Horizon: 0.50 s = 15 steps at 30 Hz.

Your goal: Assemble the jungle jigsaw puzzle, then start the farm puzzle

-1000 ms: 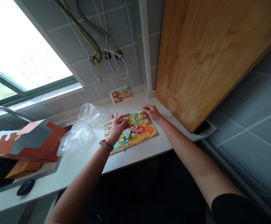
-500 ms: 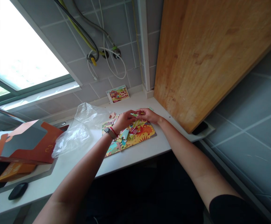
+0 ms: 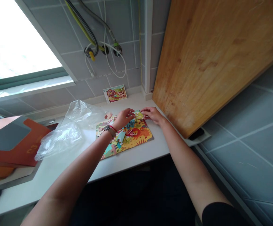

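On the puzzle board (image 3: 139,138), my right hand (image 3: 152,114), fingers slightly parted, touches puzzle pieces (image 3: 139,115) at its far edge; my left hand (image 3: 124,118), half open, hovers above it, any hold indiscernible.

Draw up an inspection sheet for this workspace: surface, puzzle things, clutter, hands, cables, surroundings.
Surface: white counter, no spill seen.
Puzzle things: loose pieces overlapping on the printed board; picture card leaning at the back wall.
Clutter: crumpled clear plastic left of the board; open orange box farther left.
Hands: left hand over the pieces, right hand at the board's far edge; grips unclear.
Cables: white cable looped on the wall, beside grey and yellow hoses; none seen touching the counter.
Surroundings: window left, large wooden panel right.
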Each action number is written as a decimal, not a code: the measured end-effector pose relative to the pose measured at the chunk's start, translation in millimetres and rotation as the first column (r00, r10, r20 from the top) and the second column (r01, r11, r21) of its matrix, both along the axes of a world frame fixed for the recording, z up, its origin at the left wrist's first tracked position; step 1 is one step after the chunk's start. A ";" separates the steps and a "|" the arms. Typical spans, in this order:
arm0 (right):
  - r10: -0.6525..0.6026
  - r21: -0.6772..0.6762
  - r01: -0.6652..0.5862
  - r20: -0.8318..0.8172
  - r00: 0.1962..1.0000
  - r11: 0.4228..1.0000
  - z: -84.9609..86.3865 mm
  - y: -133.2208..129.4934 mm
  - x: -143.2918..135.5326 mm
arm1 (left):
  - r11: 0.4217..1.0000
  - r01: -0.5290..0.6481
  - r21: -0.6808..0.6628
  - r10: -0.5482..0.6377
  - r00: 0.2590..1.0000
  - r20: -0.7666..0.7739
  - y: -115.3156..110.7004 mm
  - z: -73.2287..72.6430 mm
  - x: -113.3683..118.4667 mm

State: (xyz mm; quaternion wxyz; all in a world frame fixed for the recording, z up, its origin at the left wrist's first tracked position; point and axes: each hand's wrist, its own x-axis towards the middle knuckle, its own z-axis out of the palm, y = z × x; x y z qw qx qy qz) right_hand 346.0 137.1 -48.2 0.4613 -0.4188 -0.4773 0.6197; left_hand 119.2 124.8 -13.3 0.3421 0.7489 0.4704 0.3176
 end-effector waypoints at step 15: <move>-0.217 0.183 0.157 0.384 0.898 0.971 -18.3 13.1 5.4 | 0.889 0.254 0.380 -0.096 0.917 -0.386 -27.6 -29.3 -1.6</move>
